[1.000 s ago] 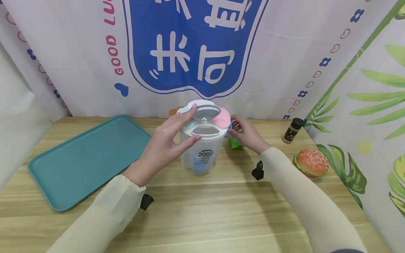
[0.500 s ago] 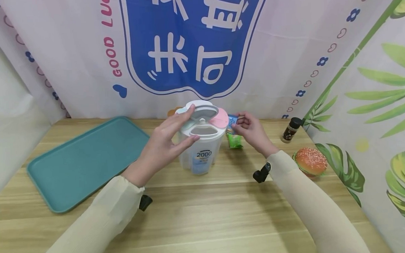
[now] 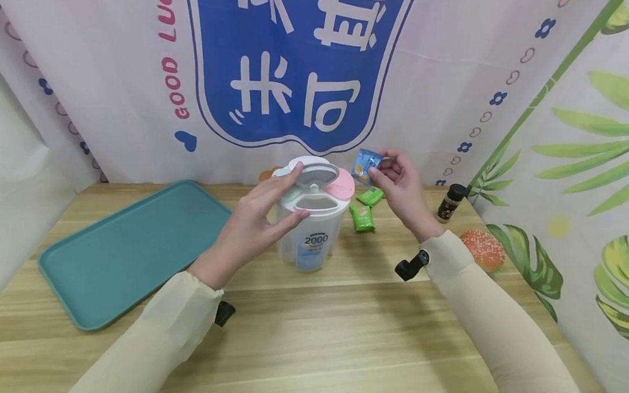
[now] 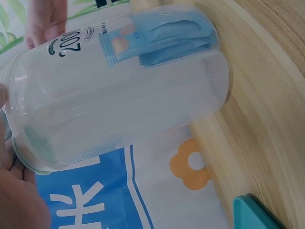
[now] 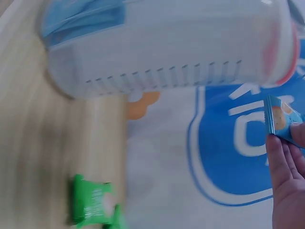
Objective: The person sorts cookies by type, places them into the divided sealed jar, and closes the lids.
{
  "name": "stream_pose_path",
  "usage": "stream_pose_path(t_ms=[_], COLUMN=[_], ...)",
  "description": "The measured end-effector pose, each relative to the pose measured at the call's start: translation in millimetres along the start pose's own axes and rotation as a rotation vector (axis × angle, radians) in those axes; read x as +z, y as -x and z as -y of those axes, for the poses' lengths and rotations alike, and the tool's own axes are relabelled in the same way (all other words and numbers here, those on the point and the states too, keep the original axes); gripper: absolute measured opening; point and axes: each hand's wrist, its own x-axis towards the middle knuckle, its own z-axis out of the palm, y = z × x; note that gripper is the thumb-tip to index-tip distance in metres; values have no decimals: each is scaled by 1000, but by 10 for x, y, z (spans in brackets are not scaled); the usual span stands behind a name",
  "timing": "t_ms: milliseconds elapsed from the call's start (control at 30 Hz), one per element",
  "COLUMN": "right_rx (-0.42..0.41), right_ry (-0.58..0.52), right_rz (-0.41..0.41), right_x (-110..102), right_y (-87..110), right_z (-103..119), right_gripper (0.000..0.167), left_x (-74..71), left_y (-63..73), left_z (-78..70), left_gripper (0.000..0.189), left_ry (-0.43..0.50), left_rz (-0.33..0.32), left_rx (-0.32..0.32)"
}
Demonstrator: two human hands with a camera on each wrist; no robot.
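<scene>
While my right hand (image 3: 404, 189) pinches 1 blue snack packet (image 3: 364, 164), my left hand (image 3: 249, 225), fingers spread, touches the raised lid flap (image 3: 318, 174); a slip could drop it closed.

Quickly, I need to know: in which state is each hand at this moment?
Left hand: open, fingers spread, touching the container lid.
Right hand: closed, pinching a blue packet.

A wooden table (image 3: 309, 335): teal tray (image 3: 134, 255), clear container (image 3: 313, 243), green packets (image 3: 363, 219) (two), bottle (image 3: 449, 204), bun (image 3: 483, 250).
</scene>
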Motion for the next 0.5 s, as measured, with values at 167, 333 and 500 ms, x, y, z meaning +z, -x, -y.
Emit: stream_pose_path(t_ms=[167,333,500], right_rx=[-177,-296,-397], right_ry=[60,77,64], right_rz=[-58,-67,-1], right_x=[-33,-18,91], right_y=[1,15,113], right_z=[242,479,626], right_gripper=[34,32,27], left_x=[13,2,-1], left_y=[2,4,13], left_z=[3,-8,-1], left_gripper=[79,79,79], left_ry=[1,5,7], left_rz=[10,-1,-11], left_rx=[0,13,20])
